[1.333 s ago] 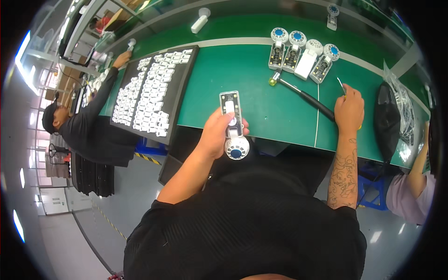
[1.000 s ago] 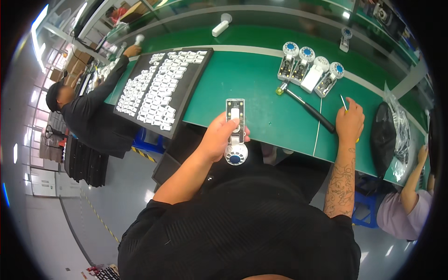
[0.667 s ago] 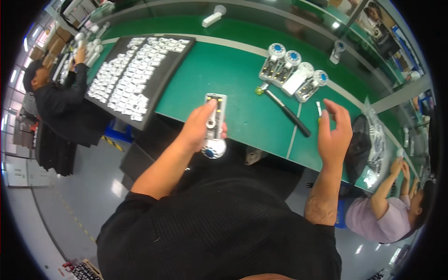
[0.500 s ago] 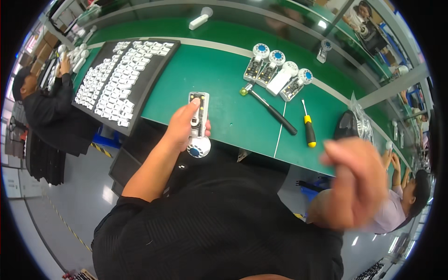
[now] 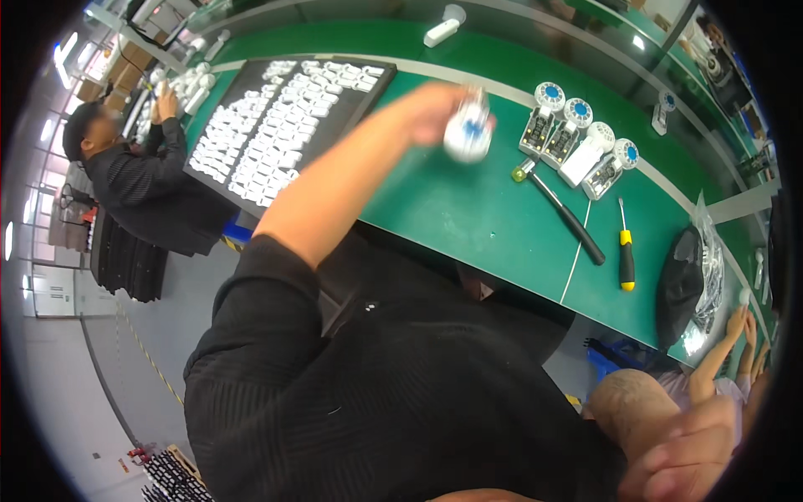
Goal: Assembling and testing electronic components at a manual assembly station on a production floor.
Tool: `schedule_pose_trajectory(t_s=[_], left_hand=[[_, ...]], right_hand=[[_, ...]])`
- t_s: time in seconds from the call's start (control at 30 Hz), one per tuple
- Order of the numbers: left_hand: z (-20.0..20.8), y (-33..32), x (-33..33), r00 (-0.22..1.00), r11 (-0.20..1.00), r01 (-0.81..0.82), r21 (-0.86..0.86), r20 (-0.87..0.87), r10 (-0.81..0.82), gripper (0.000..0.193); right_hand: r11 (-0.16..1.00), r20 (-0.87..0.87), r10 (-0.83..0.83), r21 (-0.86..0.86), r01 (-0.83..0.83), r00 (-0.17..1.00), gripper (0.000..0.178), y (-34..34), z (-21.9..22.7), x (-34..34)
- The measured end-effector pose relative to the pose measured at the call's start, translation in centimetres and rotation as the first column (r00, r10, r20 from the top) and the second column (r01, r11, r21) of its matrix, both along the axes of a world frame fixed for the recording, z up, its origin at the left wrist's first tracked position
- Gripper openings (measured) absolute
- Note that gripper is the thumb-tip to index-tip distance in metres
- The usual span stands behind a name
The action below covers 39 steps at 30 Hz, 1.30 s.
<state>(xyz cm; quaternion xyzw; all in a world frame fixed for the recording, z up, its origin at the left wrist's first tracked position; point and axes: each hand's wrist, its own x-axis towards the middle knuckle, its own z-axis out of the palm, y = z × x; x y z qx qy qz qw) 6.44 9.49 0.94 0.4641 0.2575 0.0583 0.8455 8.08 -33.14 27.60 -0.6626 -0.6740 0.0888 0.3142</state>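
Note:
My left hand is stretched out over the far part of the green table. It is closed on a white handheld device with a round head and a blue centre; both are smeared by motion. To the right of that hand stands a row of similar white devices, most with blue centres and some with their dark insides bare. Down at the lower right, off the table, my right hand has its fingers curled in. Whatever it may hold is hidden.
A black tray of white parts lies at the left. A black-handled hammer and a yellow-black screwdriver rest on the right, near a black bag. Co-workers sit at both sides, one at the left.
My left hand has moved away from my body and to the right, carrying the white device toward the row. My right hand has dropped lower. The view has shifted.

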Motion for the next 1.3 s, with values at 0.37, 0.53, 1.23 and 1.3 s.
schedule_pose_trajectory(t_s=[0.37, 0.53, 1.23, 1.3], left_hand=[[-2.5, -5.8, 10.1, 0.986, 0.118, 0.137, 0.984, -0.147, 0.076, 0.066], [-3.0, -6.1, 13.4, 0.928, 0.347, 0.341, 0.874, -0.372, 0.026, 0.051], [-0.4, 12.0, -18.8, 0.584, 0.106, 0.406, 0.908, -0.347, 0.734, 0.061], [-1.1, 12.0, -17.4, 0.537, 0.128, 0.437, 0.890, -0.372, 0.757, 0.065]], right_hand=[[0.854, 0.092, -0.514, 0.143, 0.500, 0.853, 0.024, 14.0, -28.7, 10.1], [0.770, 0.235, -0.630, 0.060, 0.636, 0.740, 0.014, 14.4, -32.5, 10.0], [0.858, 0.174, -0.504, -0.006, 0.513, 0.846, 0.011, 13.3, -30.8, 12.0], [0.844, 0.197, -0.518, -0.042, 0.535, 0.832, 0.010, 12.6, -28.6, 11.6]])
